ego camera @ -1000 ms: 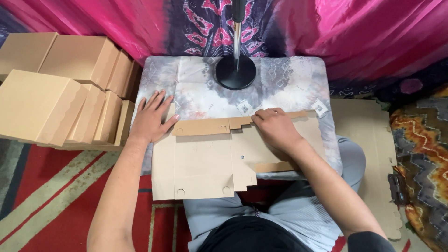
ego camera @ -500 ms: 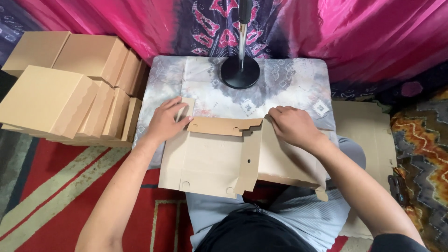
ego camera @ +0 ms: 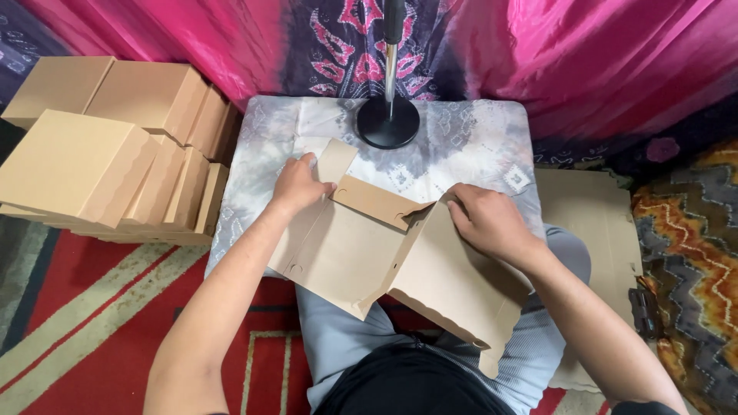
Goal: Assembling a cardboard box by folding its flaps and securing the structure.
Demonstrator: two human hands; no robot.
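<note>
A flat brown cardboard box blank lies partly folded on a small cloth-covered table and over my lap. My left hand pinches its far left side flap, which stands up at the corner. My right hand grips the top edge of the right panel, which is raised and tilted toward me. The back strip between my hands is folded up.
Several folded brown boxes are stacked on the floor at the left. A black round stand base with a pole sits at the table's far edge. Flat cardboard sheets lie on the right. A red striped rug covers the floor.
The blank went from flat on the table to partly folded. My left hand closed on the side flap and my right hand lifted the right panel toward me.
</note>
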